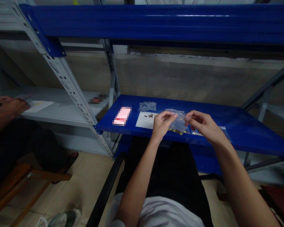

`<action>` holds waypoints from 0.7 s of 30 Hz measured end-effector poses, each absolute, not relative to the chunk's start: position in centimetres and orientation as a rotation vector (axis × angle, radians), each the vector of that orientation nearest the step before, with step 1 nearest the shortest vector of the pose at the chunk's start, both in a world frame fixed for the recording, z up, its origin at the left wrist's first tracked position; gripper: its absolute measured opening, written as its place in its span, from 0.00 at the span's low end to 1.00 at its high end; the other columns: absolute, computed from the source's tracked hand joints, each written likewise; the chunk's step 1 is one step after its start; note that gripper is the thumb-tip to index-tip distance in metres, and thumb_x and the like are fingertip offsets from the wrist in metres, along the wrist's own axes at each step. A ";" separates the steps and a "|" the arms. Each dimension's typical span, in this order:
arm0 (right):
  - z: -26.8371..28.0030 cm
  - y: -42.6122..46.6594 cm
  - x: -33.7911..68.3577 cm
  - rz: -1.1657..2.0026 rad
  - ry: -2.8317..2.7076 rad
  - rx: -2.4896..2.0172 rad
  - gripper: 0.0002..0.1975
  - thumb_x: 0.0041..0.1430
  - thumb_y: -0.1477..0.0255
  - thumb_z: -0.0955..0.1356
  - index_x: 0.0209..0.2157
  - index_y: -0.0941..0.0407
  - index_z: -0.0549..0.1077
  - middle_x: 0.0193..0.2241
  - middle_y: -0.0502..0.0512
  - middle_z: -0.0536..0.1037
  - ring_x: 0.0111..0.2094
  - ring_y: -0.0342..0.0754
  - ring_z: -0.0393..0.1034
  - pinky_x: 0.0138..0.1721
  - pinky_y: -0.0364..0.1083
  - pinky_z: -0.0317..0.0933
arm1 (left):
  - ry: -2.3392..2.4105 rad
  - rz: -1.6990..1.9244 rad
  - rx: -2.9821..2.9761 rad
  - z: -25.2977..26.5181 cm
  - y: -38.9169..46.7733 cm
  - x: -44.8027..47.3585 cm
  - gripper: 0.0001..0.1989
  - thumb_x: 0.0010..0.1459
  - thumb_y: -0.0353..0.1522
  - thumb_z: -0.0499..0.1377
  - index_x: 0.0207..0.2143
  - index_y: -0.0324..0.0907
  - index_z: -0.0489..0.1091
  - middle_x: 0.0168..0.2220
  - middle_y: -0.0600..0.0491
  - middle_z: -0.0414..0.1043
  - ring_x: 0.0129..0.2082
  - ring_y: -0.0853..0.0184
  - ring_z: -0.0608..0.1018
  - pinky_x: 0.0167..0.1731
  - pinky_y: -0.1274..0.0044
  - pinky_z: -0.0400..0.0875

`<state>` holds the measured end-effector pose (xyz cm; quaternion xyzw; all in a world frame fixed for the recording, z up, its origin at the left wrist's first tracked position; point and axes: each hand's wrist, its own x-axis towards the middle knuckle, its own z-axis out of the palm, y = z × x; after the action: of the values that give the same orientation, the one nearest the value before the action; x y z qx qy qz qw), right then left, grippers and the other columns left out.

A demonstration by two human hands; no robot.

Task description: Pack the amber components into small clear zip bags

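Bag [178,121]: up between both hands, just above the front edge of the blue shelf, and the step looks like fingertip work on its upper edge.
Left hand [162,123]: thumb and fingers clamped on the bag's upper left, a neat pinch.
Right hand [202,122]: fingertips at the bag's right side, curled close; pinching or merely touching, I cannot tell.
Grip: the next move probably calls for a light hold on both sides, since film this thin may slip or crumple.
Film: clear, glossy, creased, catching the light.
Yellow bits [181,133]: small and bright at the bag's lower end; inside or behind it, no telling.
Paper [143,121]: white, flat, matte, partly behind the left hand.
Brown bits [150,115]: short, stubby, loosely clustered on that paper.
Small bags [148,106]: two, clear and wrinkled, lying flat beyond the paper.
Shelf [248,127]: smooth blue surface, faintly shiny, on grey perforated uprights [68,85].
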<state>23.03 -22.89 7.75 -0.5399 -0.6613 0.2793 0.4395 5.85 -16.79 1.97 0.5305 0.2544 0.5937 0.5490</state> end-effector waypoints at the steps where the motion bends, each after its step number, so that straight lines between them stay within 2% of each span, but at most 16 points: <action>1: 7.8 -22.9 22.9 0.695 -1.642 -1.341 0.21 0.59 0.49 0.73 0.33 0.53 0.75 0.27 0.53 0.77 0.25 0.46 0.67 0.26 0.45 0.61 | 0.603 1.417 1.258 2.0 -16.8 5.9 0.12 0.56 0.40 0.71 0.33 0.40 0.78 0.34 0.51 0.80 0.37 0.65 0.79 0.42 0.74 0.73; 13: 7.0 -22.6 23.1 0.536 -1.736 -1.330 0.20 0.63 0.50 0.72 0.33 0.54 0.76 0.29 0.54 0.78 0.30 0.48 0.71 0.32 0.46 0.64 | 0.611 1.417 1.403 1.9 -17.2 5.9 0.09 0.58 0.37 0.69 0.34 0.40 0.80 0.34 0.51 0.81 0.36 0.65 0.79 0.37 0.75 0.69; 17: 7.1 -22.8 22.8 0.505 -1.715 -1.347 0.20 0.62 0.50 0.72 0.33 0.54 0.76 0.29 0.55 0.78 0.30 0.49 0.70 0.31 0.46 0.64 | 0.632 1.442 1.439 2.1 -17.1 5.7 0.08 0.58 0.37 0.69 0.33 0.41 0.81 0.35 0.50 0.81 0.37 0.65 0.80 0.36 0.75 0.69; 21: 7.1 -22.7 22.5 0.607 -1.706 -1.343 0.20 0.61 0.50 0.72 0.36 0.53 0.76 0.30 0.54 0.78 0.28 0.48 0.70 0.29 0.46 0.64 | 0.659 1.427 1.480 1.9 -16.9 5.5 0.07 0.59 0.37 0.69 0.33 0.42 0.80 0.36 0.50 0.81 0.38 0.65 0.79 0.37 0.75 0.68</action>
<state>22.49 -22.74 7.10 -0.5382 -0.6835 0.2431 0.4290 5.53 -16.87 1.88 0.6044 0.2690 0.5829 0.4718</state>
